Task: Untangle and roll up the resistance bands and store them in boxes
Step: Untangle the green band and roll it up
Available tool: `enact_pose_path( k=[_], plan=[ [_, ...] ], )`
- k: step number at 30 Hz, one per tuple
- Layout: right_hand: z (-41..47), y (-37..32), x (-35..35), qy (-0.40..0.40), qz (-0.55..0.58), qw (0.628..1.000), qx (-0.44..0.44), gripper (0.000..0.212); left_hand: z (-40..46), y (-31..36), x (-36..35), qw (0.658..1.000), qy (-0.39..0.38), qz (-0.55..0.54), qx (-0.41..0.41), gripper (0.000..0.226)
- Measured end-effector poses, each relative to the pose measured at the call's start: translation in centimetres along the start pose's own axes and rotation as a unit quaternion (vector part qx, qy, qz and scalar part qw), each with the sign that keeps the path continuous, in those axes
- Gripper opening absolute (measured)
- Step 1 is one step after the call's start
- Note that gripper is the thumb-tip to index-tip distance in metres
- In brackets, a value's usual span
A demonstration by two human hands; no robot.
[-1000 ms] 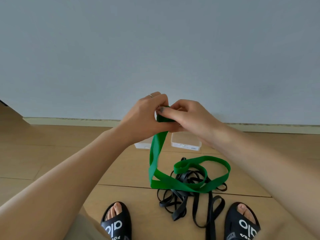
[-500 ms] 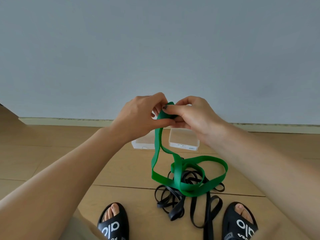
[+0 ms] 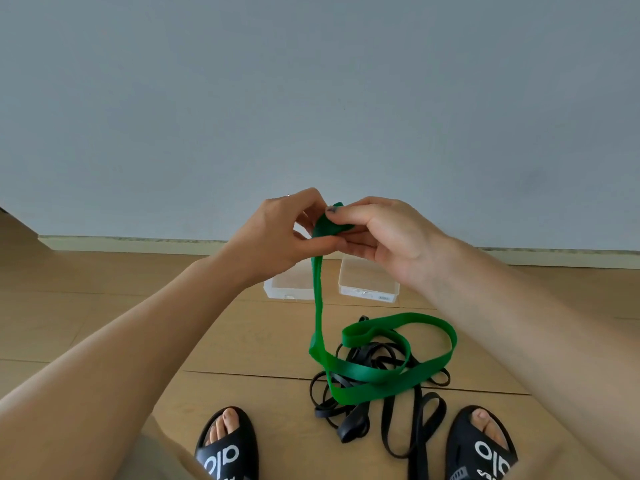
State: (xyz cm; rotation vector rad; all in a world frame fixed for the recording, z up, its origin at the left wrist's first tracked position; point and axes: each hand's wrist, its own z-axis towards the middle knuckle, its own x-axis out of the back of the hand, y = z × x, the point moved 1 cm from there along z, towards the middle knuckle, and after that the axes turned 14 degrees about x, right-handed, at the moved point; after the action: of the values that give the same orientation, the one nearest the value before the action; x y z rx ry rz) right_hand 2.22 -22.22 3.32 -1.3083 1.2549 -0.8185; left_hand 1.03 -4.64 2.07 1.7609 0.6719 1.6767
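Both hands meet at the frame's centre, pinching the top end of the green band point(image 3: 318, 299): the left hand point(image 3: 277, 233) curls its fingers and thumb round it from nine o'clock, the right hand point(image 3: 384, 233) from three o'clock, thumb on top. The band hangs toward six o'clock and loops on the wooden floor point(image 3: 104, 306) over tangled black bands point(image 3: 374, 362). Two clear boxes point(image 3: 367, 282) sit at twelve o'clock of the pile, by the wall.
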Motion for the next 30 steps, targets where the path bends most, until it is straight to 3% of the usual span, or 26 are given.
enact_pose_path(
  k=[5,9,17,21,26,30],
  plan=[
    [-0.3,-0.1,-0.6,-0.003,0.09,0.995,-0.032,0.001,0.0,0.2,0.6,0.998,0.011,-0.069,0.006,0.02],
    [-0.2,-0.6,-0.6,-0.023,0.08,0.997,-0.009,0.008,-0.3,0.3,1.0,0.994,0.003,-0.106,0.012,0.022],
    [0.1,-0.4,-0.6,-0.041,-0.016,0.998,0.035,0.012,-0.4,0.3,1.3,0.999,0.018,-0.039,0.0,0.026],
    [0.4,-0.5,-0.4,-0.036,-0.016,0.998,0.04,0.01,-0.3,0.6,1.8,0.997,0.046,0.067,-0.006,0.023],
    [0.4,-0.7,-0.6,-0.035,0.064,0.997,0.015,0.007,-0.4,0.8,1.6,0.998,0.006,-0.05,0.04,0.023],
    [0.3,0.0,-0.9,-0.027,0.163,0.986,-0.027,0.005,-0.7,0.8,1.3,0.998,0.022,-0.053,0.039,0.021]
  ],
)
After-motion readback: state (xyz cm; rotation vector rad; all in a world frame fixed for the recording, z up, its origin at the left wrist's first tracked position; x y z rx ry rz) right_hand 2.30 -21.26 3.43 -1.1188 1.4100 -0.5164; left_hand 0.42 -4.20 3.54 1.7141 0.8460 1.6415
